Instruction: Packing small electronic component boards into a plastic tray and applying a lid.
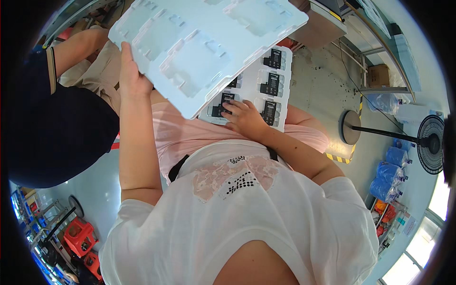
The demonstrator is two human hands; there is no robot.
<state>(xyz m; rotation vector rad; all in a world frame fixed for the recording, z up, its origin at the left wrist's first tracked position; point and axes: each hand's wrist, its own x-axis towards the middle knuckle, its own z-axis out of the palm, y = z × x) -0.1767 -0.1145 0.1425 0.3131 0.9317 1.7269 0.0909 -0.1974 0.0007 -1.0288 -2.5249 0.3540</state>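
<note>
Upper centre: empty tray [204, 45] over filled tray [266, 90], partly covering it.
Lap: filled tray rests there, apparently.
Right edge: fan [430, 142].
Lower left: crates [80, 237].

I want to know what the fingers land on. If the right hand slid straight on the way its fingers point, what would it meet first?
The right hand already rests on the filled tray; going on, its fingers would likely meet the black part at their tips, under the lifted empty tray.
</note>
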